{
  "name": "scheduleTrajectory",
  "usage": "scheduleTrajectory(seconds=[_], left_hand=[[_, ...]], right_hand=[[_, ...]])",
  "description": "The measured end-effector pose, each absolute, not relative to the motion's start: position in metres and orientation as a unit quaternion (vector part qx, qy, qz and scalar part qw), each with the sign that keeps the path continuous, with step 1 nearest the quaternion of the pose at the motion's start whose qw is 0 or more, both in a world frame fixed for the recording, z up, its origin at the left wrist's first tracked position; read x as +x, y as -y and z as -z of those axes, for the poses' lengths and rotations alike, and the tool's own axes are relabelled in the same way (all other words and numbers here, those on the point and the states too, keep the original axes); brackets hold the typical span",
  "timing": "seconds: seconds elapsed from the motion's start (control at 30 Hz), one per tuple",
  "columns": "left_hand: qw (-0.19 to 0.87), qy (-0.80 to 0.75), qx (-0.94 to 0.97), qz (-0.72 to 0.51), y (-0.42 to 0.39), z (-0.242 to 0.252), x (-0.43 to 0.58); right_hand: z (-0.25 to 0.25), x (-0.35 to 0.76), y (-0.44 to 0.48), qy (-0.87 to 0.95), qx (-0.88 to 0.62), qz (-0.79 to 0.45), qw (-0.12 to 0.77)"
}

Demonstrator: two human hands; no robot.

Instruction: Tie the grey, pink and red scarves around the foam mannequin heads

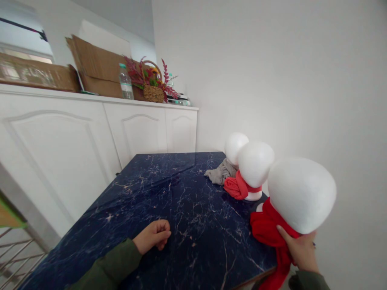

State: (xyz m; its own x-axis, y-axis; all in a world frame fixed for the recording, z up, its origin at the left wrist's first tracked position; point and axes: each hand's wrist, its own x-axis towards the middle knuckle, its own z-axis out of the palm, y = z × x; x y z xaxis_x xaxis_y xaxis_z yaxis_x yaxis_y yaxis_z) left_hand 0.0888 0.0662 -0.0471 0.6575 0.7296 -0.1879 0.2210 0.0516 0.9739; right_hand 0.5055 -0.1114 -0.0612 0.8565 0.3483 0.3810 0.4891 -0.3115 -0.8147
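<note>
My left hand (154, 235) rests on the dark blue marbled table (187, 209), its fingers curled in with nothing in them. At the right edge my right hand (303, 250) grips the neck of the nearest white mannequin head (302, 193), thumb against the red scarf (267, 229) wrapped there. One end of that scarf hangs over the table's edge. Behind it a second white mannequin head (256, 163) wears a lighter red scarf (237, 186). Farthest back, a third mannequin head (236, 147) has a grey scarf (220, 172) at its neck.
White cabinets (142, 131) stand beyond the table. On top are cardboard boxes (99, 68), a plastic bottle (126, 82) and a wicker basket (153, 93) of artificial flowers. A white wall (272, 80) runs along the right. A metal rack (18, 253) is at the lower left.
</note>
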Motion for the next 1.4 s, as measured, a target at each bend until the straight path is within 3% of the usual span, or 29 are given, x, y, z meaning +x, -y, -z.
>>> scheduleTrajectory(seconds=[0.53,0.73,0.87,1.03,1.17,1.4], left_hand=[[0.617,-0.368,0.665,-0.204,-0.066,0.052,0.089],[0.62,-0.359,0.664,-0.215,-0.063,0.052,0.088],[0.601,-0.351,0.678,-0.236,-0.058,0.047,0.093],[0.452,-0.299,0.732,-0.413,-0.043,0.025,0.12],[0.337,-0.303,0.708,-0.542,-0.047,0.025,0.148],[0.173,-0.461,0.709,-0.505,-0.086,0.07,0.16]], right_hand=[[0.081,0.515,0.127,0.251,-0.85,0.098,0.453],[0.081,0.504,0.14,0.223,-0.839,0.14,0.476],[0.053,0.471,0.123,0.312,-0.785,0.143,0.516],[0.013,0.378,0.031,0.458,-0.597,0.056,0.656],[0.02,0.306,-0.047,0.513,-0.518,-0.085,0.679],[0.063,0.283,-0.095,0.496,-0.544,-0.113,0.667]])
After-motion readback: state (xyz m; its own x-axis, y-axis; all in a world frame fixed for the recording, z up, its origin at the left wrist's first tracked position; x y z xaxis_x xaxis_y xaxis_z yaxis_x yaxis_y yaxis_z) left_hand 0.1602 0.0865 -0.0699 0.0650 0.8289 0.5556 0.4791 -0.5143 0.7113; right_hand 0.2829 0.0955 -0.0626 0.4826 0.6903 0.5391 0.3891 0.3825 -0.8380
